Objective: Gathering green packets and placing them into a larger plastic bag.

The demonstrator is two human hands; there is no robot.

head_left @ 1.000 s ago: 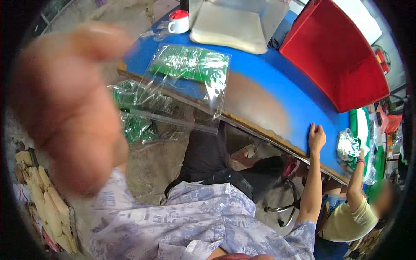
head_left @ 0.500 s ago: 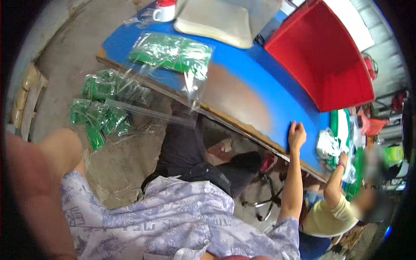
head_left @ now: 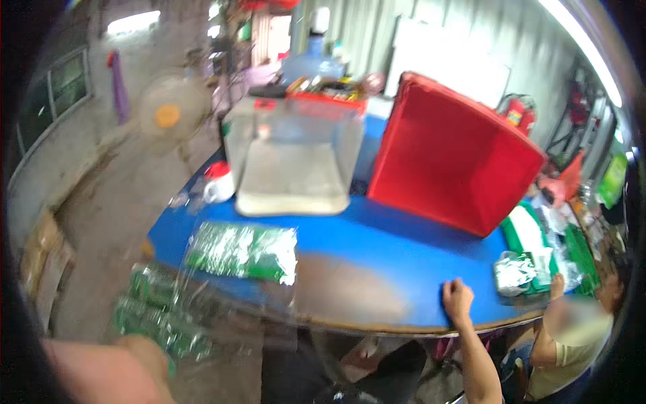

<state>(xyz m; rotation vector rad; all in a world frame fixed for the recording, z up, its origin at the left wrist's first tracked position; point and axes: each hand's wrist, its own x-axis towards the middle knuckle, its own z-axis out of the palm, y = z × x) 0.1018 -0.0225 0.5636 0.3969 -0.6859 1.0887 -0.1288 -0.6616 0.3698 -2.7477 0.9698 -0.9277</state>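
Note:
My right hand (head_left: 459,301) rests loosely curled on the blue table (head_left: 431,252) near its front edge, with nothing visible in the fingers. At the lower left my bent left arm (head_left: 111,369) shows blurred; its hand lies outside the picture. On the left part of the table lies a clear plastic bag (head_left: 242,252) of flat green items, its transparent end hanging over the front edge. Several similar green bagged packs (head_left: 158,296) are on the floor to the left, blurred and partly covered by my arm.
A large red bin (head_left: 457,158) lies tipped on its side at the back right. Beside it stands a clear plastic box (head_left: 293,178); a red-and-white mug (head_left: 219,185) is left of that. At right, a co-worker's hand (head_left: 557,286) is near a white bundle (head_left: 515,274).
The view has tilted up, bringing in the back wall and lowering my arms in the picture. My right hand remains curled on the table; the bags look unmoved.

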